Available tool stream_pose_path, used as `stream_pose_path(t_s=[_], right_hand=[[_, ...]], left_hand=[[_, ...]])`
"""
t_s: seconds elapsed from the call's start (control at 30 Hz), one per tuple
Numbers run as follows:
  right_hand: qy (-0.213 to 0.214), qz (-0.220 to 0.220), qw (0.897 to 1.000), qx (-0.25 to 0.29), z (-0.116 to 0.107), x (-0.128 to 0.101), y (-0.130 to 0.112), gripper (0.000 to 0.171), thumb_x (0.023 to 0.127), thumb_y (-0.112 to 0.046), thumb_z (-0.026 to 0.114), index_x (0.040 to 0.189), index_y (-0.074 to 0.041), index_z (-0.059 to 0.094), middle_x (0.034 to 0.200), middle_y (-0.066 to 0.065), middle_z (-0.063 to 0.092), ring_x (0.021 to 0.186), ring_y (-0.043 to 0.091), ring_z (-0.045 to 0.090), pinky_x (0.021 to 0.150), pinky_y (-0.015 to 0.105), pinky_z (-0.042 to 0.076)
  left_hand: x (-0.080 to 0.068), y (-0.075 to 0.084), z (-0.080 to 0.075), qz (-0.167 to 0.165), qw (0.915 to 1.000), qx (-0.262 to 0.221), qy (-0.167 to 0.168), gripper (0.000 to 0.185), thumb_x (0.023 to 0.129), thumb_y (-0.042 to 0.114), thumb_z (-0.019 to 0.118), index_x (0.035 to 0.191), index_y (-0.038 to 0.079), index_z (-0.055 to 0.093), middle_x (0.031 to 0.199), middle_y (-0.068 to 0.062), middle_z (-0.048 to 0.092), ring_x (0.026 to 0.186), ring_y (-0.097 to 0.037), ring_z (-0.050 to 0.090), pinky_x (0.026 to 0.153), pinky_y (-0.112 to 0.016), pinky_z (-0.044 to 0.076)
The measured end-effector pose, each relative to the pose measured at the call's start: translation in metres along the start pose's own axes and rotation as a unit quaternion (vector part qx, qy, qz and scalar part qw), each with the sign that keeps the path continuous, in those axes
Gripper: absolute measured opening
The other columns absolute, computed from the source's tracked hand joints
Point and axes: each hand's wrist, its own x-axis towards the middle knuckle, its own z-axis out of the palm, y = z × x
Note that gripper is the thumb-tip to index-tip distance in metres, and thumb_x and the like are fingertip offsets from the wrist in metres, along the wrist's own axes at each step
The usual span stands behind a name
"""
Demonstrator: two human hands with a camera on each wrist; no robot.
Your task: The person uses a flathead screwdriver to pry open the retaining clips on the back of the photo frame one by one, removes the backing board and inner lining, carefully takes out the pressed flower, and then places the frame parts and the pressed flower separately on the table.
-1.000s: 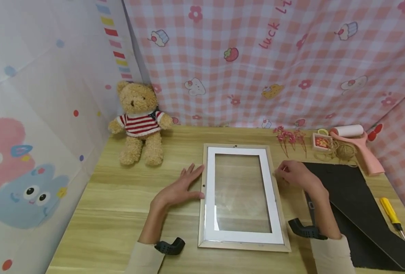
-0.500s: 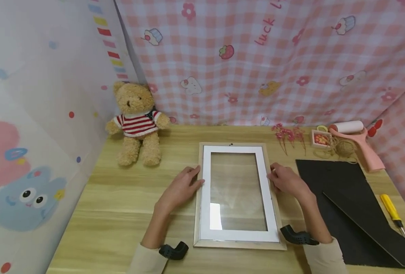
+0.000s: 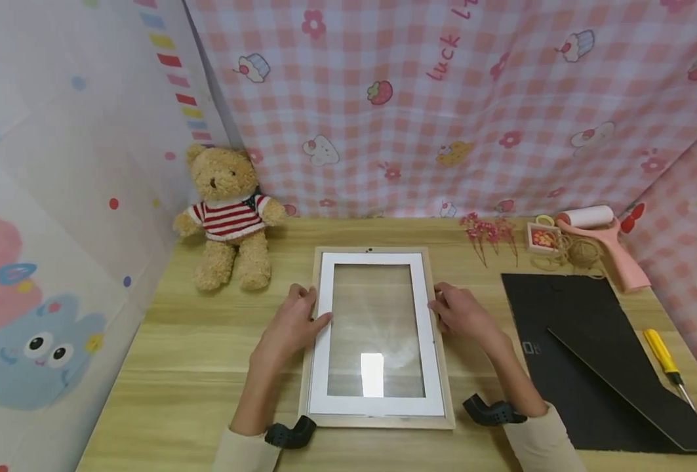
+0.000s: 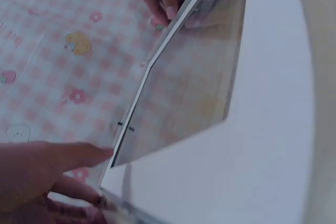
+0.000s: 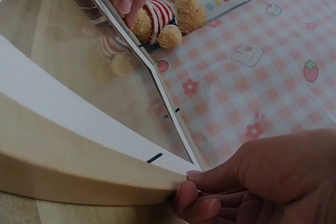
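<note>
A light wooden picture frame (image 3: 378,423) with a white mat and a glass pane lies flat on the table, in the middle. My left hand (image 3: 292,321) grips its left side, thumb on the mat and fingers at the outer edge (image 4: 37,177). On the opposite side my right hand (image 3: 463,316) holds the frame, its fingers curled under the wooden edge (image 5: 262,177). Each wrist view shows the other hand's fingers at the far side of the glass.
A teddy bear (image 3: 225,216) in a striped jumper sits at the back left. Two black boards (image 3: 584,354) lie right of the frame, with a yellow screwdriver (image 3: 662,351) beyond. Dried pink flowers (image 3: 490,233), twine (image 3: 584,250) and a pink lint roller (image 3: 604,242) lie back right.
My left hand went from lying flat beside the frame to gripping its edge. My right hand came in and took hold of the right side. The frame has shifted slightly left.
</note>
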Motion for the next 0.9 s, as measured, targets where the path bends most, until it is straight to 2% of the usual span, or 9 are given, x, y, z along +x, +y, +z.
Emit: stream_pose_path(t_s=[0.1, 0.2, 0.33, 0.43, 0.53, 0.7, 0.83, 0.9], right_hand=[[0.009, -0.006, 1.0, 0.004, 0.001, -0.003, -0.001, 0.04, 0.114, -0.006, 0.056, 0.144, 0.019, 0.051, 0.075, 0.008, 0.067, 0.06, 0.014, 0.06, 0.058, 0.029, 0.049], [0.018, -0.008, 1.0, 0.003, 0.001, -0.005, -0.001, 0.037, 0.113, -0.006, 0.057, 0.141, 0.019, 0.052, 0.074, 0.008, 0.067, 0.06, 0.014, 0.061, 0.056, 0.027, 0.048], [0.028, -0.013, 1.0, -0.006, 0.002, -0.006, -0.003, 0.036, 0.113, -0.005, 0.058, 0.139, 0.019, 0.053, 0.069, 0.006, 0.065, 0.059, 0.013, 0.06, 0.057, 0.027, 0.047], [0.031, -0.021, 0.999, -0.011, 0.002, -0.006, -0.005, 0.04, 0.112, -0.005, 0.059, 0.143, 0.02, 0.052, 0.071, 0.007, 0.065, 0.061, 0.013, 0.06, 0.061, 0.028, 0.048], [0.031, -0.021, 0.999, -0.014, 0.001, -0.006, -0.008, 0.044, 0.111, -0.004, 0.06, 0.146, 0.02, 0.051, 0.074, 0.008, 0.067, 0.063, 0.014, 0.06, 0.064, 0.03, 0.051], [0.025, -0.008, 1.0, -0.012, 0.002, -0.009, -0.012, 0.046, 0.111, -0.005, 0.062, 0.148, 0.02, 0.05, 0.078, 0.009, 0.069, 0.064, 0.013, 0.06, 0.066, 0.03, 0.053], [0.032, -0.024, 0.999, 0.02, -0.002, -0.015, -0.011, 0.041, 0.111, -0.005, 0.061, 0.144, 0.019, 0.055, 0.086, 0.014, 0.072, 0.067, 0.016, 0.064, 0.062, 0.03, 0.054], [0.036, -0.036, 0.998, 0.038, -0.004, -0.018, -0.011, 0.036, 0.112, -0.007, 0.06, 0.139, 0.017, 0.059, 0.087, 0.018, 0.073, 0.069, 0.021, 0.067, 0.062, 0.032, 0.056]], left_hand=[[-0.001, 0.009, 0.005, -0.001, 0.9995, 0.028, 0.012, 0.073, 0.103, 0.023, 0.079, 0.151, -0.022, 0.048, 0.139, -0.041, 0.052, 0.122, -0.05, 0.067, 0.107, -0.056, 0.059], [-0.002, 0.017, 0.011, 0.0, 0.9976, 0.06, 0.036, 0.074, 0.099, 0.021, 0.081, 0.146, -0.027, 0.049, 0.133, -0.04, 0.053, 0.114, -0.049, 0.067, 0.098, -0.055, 0.063], [-0.002, 0.024, 0.017, -0.001, 0.9926, 0.092, 0.079, 0.068, 0.093, 0.016, 0.081, 0.137, -0.028, 0.054, 0.12, -0.033, 0.054, 0.091, -0.042, 0.069, 0.073, -0.051, 0.066], [-0.002, 0.026, 0.02, 0.002, 0.9872, 0.111, 0.115, 0.056, 0.09, 0.008, 0.075, 0.128, -0.028, 0.055, 0.113, -0.03, 0.054, 0.07, -0.034, 0.066, 0.056, -0.046, 0.062], [-0.002, 0.028, 0.021, 0.005, 0.9825, 0.124, 0.139, 0.041, 0.086, 0.0, 0.066, 0.116, -0.027, 0.059, 0.111, -0.029, 0.055, 0.054, -0.028, 0.059, 0.045, -0.041, 0.055], [-0.002, 0.029, 0.022, 0.007, 0.9829, 0.123, 0.137, 0.023, 0.083, -0.004, 0.06, 0.097, -0.022, 0.062, 0.112, -0.031, 0.056, 0.049, -0.026, 0.057, 0.043, -0.04, 0.054], [-0.001, 0.028, 0.021, 0.009, 0.9891, 0.095, 0.112, 0.033, 0.083, -0.003, 0.061, 0.105, -0.027, 0.06, 0.108, -0.032, 0.055, 0.054, -0.031, 0.061, 0.048, -0.045, 0.058], [0.002, 0.023, 0.026, 0.019, 0.9896, 0.086, 0.114, 0.043, 0.083, -0.001, 0.06, 0.113, -0.03, 0.056, 0.105, -0.032, 0.054, 0.054, -0.032, 0.061, 0.048, -0.047, 0.057]])
